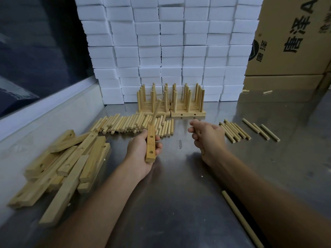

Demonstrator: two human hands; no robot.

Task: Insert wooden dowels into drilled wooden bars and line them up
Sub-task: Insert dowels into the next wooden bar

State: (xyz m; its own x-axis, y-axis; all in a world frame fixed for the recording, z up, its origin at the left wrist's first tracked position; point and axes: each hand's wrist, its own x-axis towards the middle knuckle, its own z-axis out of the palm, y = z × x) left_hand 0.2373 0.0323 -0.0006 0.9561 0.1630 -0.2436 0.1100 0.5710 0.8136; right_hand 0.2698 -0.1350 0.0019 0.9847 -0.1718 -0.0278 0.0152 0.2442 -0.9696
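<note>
Left grip [143, 149] clasping; right grip [206, 135] curled, empty.

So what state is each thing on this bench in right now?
Bar in left hand: gripped, one dowel in its far end, two holes showing empty.
Right hand: fingers curled, holding nothing visible.
Finished bars: lined up, dowels upright.
Loose dowels: lying flat in a row.
Bar pile: heaped, holes empty.
Foam blocks: stacked.
</note>
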